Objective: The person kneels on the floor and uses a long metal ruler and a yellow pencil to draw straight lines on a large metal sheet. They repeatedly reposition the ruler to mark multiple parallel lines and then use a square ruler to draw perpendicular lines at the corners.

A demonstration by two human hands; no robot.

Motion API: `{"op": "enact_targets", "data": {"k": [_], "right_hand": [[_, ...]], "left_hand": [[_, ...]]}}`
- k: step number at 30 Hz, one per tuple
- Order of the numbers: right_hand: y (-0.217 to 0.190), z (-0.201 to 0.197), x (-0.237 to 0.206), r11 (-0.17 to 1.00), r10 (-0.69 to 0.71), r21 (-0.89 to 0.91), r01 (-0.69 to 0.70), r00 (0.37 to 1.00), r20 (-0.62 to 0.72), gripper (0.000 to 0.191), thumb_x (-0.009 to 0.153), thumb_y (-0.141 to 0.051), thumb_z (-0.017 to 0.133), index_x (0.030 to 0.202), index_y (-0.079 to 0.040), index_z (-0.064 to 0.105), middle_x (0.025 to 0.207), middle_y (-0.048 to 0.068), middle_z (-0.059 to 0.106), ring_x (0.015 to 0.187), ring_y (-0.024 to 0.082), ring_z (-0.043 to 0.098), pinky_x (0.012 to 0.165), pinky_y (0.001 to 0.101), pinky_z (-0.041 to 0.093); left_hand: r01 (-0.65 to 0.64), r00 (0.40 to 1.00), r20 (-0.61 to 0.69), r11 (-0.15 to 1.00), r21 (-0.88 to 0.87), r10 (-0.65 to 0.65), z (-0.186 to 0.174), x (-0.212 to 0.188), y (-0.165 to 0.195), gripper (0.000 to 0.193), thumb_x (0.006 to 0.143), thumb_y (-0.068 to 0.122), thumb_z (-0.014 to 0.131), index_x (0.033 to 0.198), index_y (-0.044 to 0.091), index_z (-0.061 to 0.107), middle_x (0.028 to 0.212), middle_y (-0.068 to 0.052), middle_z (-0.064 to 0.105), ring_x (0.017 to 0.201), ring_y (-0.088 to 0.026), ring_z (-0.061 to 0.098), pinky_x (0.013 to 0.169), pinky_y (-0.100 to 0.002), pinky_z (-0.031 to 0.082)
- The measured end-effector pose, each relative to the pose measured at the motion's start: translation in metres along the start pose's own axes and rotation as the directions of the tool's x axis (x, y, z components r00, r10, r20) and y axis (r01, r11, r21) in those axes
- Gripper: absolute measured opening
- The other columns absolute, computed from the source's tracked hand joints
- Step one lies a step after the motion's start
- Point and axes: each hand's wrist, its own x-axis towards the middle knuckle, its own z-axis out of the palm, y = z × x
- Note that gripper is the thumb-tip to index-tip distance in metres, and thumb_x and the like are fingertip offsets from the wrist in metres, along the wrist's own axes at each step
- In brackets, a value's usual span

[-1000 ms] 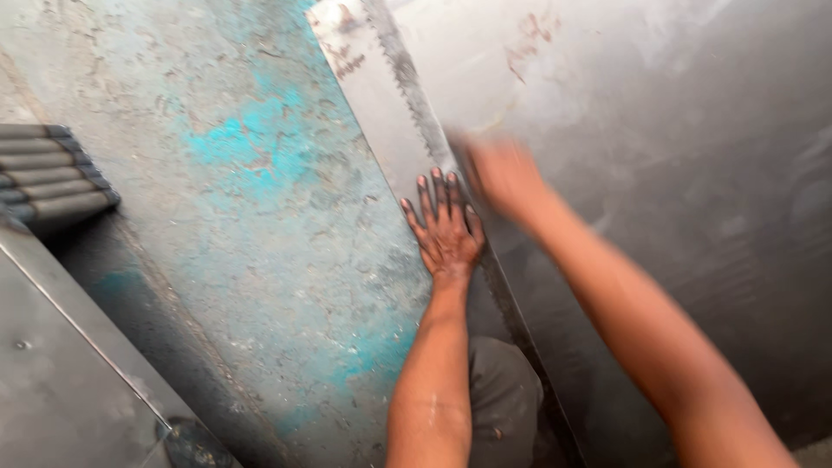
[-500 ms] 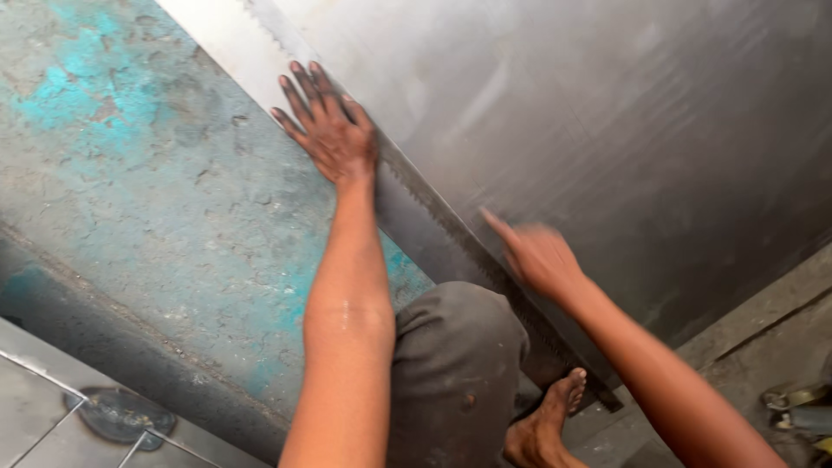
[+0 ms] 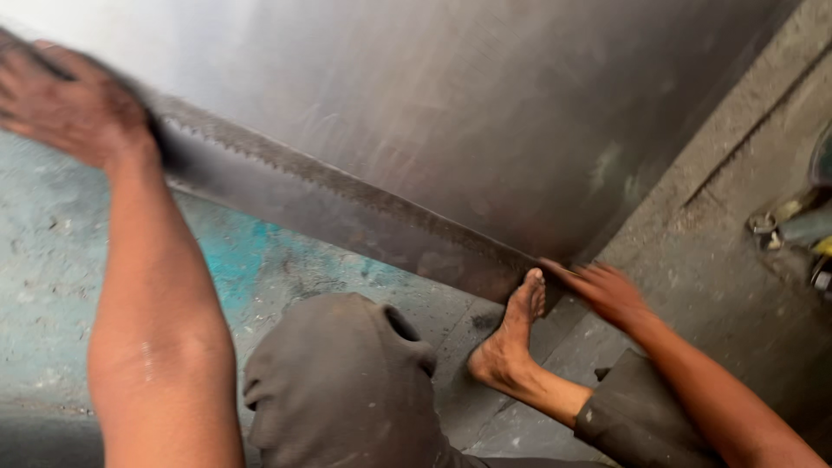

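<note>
Both hands press flat on a long toothed metal strip (image 3: 347,217), neither grip closed around it.

Left hand (image 3: 74,104), blurred, bears on the strip's upper end; right hand (image 3: 607,290), fingers spread, touches its lower end beside a bare foot (image 3: 511,334). It lies along the edge of a large steel sheet (image 3: 485,113) on the floor (image 3: 78,260), seemingly placed, with no mark or cut visible.

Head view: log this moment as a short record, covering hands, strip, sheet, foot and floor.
left hand: on the upper end of the toothed metal strip, blurred
right hand: fingers at the strip's lower end
metal sheet: large, grey, beside the strip
bare foot: toes against the strip's lower end
floor: concrete, teal paint patches
</note>
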Motion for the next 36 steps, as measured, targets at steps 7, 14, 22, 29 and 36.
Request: {"op": "enact_targets", "data": {"k": [7, 14, 22, 29, 36], "right_hand": [[0.066, 0.037, -0.121, 0.736, 0.675, -0.288, -0.613, 0.631, 0.381, 0.045, 0.101, -0.021, 0.050, 0.146, -0.025, 0.053, 0.081, 0.011, 0.075, 0.069, 0.029, 0.070, 0.066, 0.0457, 0.054], [-0.045, 0.058, 0.059, 0.468, 0.719, 0.722, -0.509, 0.694, 0.023, 0.063, 0.091, -0.025, 0.058, 0.151, -0.019, 0.043, 0.091, 0.019, 0.076, 0.084, 0.043, 0.070, 0.072, 0.0475, 0.054], [-0.155, 0.061, 0.120, 0.489, 0.872, 0.377, -0.786, 0.431, -0.233, 0.048, 0.086, -0.031, 0.081, 0.128, -0.017, 0.062, 0.093, 0.010, 0.076, 0.094, 0.033, 0.068, 0.090, 0.0519, 0.049], [-0.180, 0.092, 0.130, 0.262, 0.962, 0.677, -0.688, 0.243, -0.126, 0.069, 0.089, -0.033, 0.083, 0.146, -0.008, 0.053, 0.096, 0.021, 0.069, 0.092, 0.036, 0.068, 0.089, 0.0443, 0.054], [-0.195, 0.094, 0.123, 0.388, 0.921, 0.596, -0.703, 0.328, -0.212, 0.056, 0.099, -0.038, 0.078, 0.141, -0.010, 0.054, 0.099, 0.023, 0.071, 0.106, 0.036, 0.071, 0.106, 0.0425, 0.054]], "left_hand": [[-0.231, 0.941, -0.275, 0.968, -0.096, 0.198, -0.016, -0.012, 0.003, 0.073, 0.110, 0.056, 0.048, 0.167, 0.015, 0.025, 0.174, -0.008, 0.021, 0.162, -0.027, 0.016, 0.131, -0.056, 0.000], [-0.254, 0.942, -0.258, 0.959, -0.125, 0.216, -0.032, -0.015, -0.005, 0.097, 0.094, 0.064, 0.053, 0.164, 0.005, 0.020, 0.174, -0.012, 0.012, 0.160, -0.030, 0.006, 0.127, -0.058, -0.002], [-0.223, 0.953, -0.230, 0.971, -0.086, 0.198, -0.033, -0.005, -0.011, 0.102, 0.090, 0.064, 0.051, 0.164, 0.005, 0.016, 0.174, -0.012, 0.008, 0.160, -0.028, 0.003, 0.127, -0.056, -0.004], [-0.233, 0.957, -0.213, 0.958, -0.167, 0.195, -0.029, -0.002, -0.020, 0.097, 0.087, 0.054, 0.055, 0.165, 0.011, 0.016, 0.173, -0.006, 0.010, 0.160, -0.025, 0.002, 0.128, -0.056, -0.006], [-0.255, 0.940, -0.278, 0.948, -0.192, 0.197, -0.024, -0.001, -0.021, 0.096, 0.082, 0.044, 0.059, 0.164, 0.011, 0.021, 0.173, -0.007, 0.013, 0.161, -0.023, 0.006, 0.130, -0.055, -0.006]]}}
